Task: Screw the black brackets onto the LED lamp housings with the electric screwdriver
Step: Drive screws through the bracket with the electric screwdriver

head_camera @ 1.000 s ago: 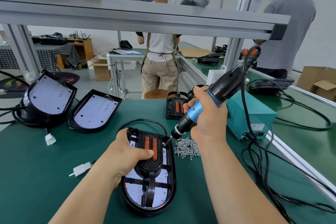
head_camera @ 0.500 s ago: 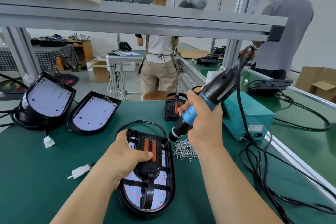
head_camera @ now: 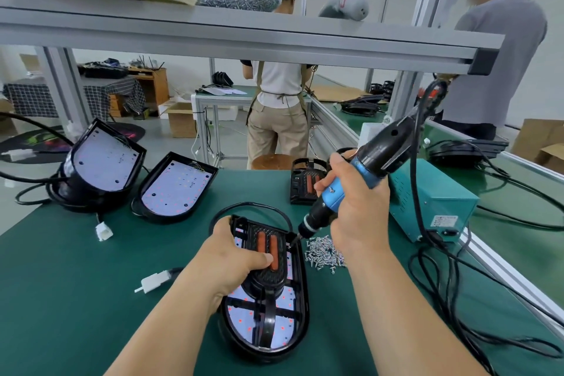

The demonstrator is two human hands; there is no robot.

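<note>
Head: loose screws beside lamp housing

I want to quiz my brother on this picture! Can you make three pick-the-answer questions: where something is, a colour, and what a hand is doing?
1. On which side of the nearest lamp housing is the pile of loose screws? A) left B) right C) inside it
2. What colour is the electric screwdriver's grip? A) blue B) red C) yellow
3. What is the right hand doing? A) lying flat B) picking up screws C) gripping the screwdriver
Answers: 1 B, the screws lie on the mat beside its right rim; 2 A, blue shows between the fingers; 3 C, its fingers wrap the tool.
</note>
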